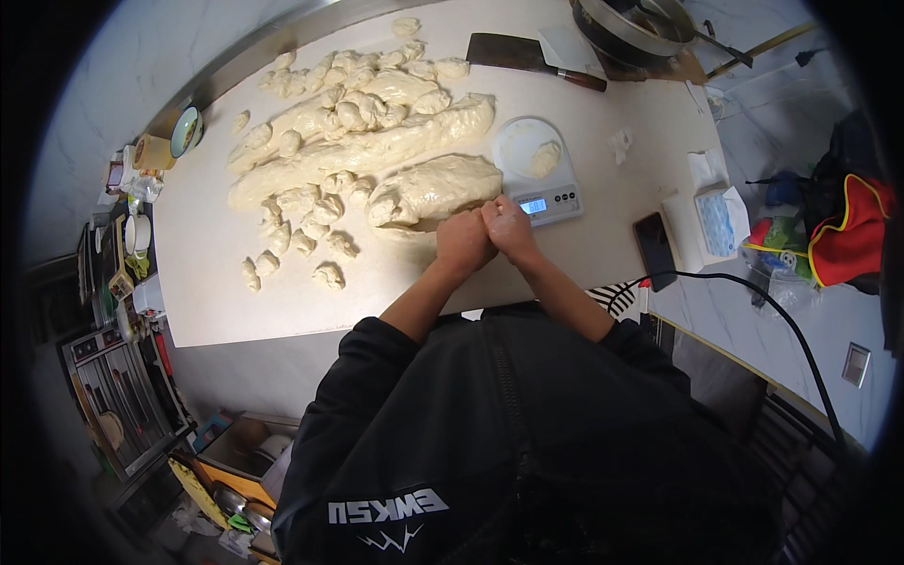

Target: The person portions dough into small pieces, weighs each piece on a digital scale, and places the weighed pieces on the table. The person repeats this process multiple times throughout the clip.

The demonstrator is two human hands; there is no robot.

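Note:
My left hand (462,244) is curled at the near right end of a thick dough piece (441,185), its fingers closed around dough. Pressed against it, my right hand (510,229) also grips dough, with flour on its knuckles; the dough inside both fists is mostly hidden. Just beyond my right hand stands a white digital kitchen scale (558,203) with a lit display. One small dough lump (546,159) lies on its round plate. Left of the thick piece, several torn dough lumps (311,215) are scattered. Behind it stretches a long dough strip (367,152), with more dough and lumps farther back.
A cleaver (512,53) lies at the back, near a metal pan (635,32). At the right are a smartphone (655,251) by the table edge, a tissue pack (717,222) and a black cable (777,304). A bowl (186,132) stands at the far left edge.

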